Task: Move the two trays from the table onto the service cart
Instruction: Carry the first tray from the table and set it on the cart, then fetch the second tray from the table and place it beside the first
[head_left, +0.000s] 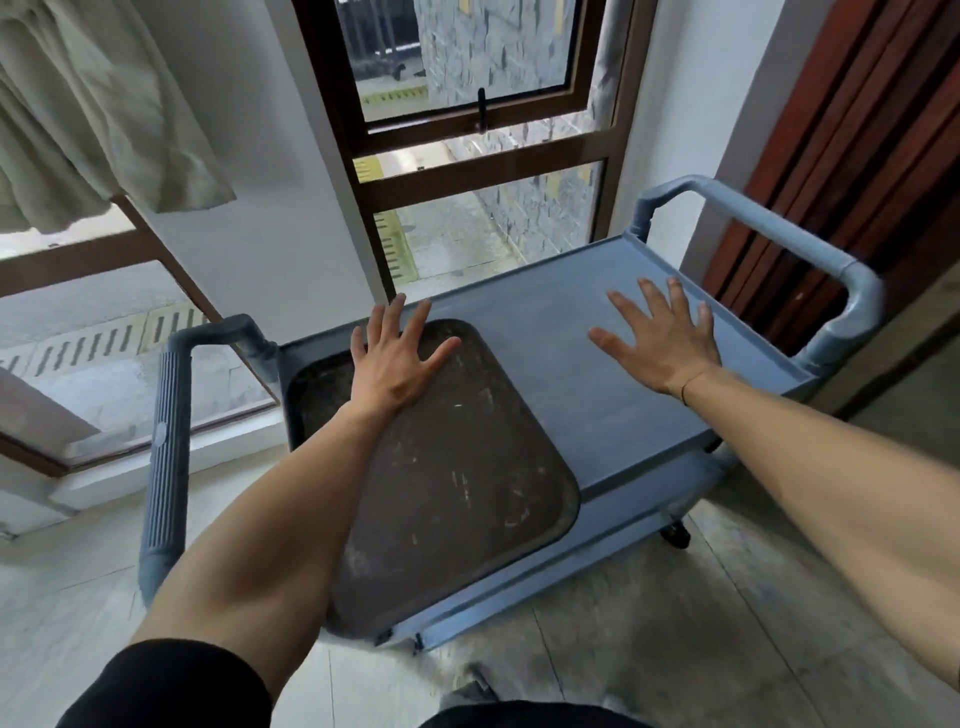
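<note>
A dark brown, scuffed tray (447, 467) lies flat on the left half of the blue-grey service cart's top shelf (613, 395). Its near corner sticks out slightly past the cart's front edge. My left hand (397, 358) is spread open above the tray's far end, fingers apart, holding nothing. Over the bare right half of the shelf my right hand (660, 340) is also open with fingers splayed. No second tray and no table are in view.
The cart has a handle at each end, left (166, 457) and right (810, 249), a lower shelf and a castor (675, 535). A tall window (483, 156) stands right behind it, a wooden door (852, 156) to the right, a curtain (93, 114) upper left. Tiled floor lies in front.
</note>
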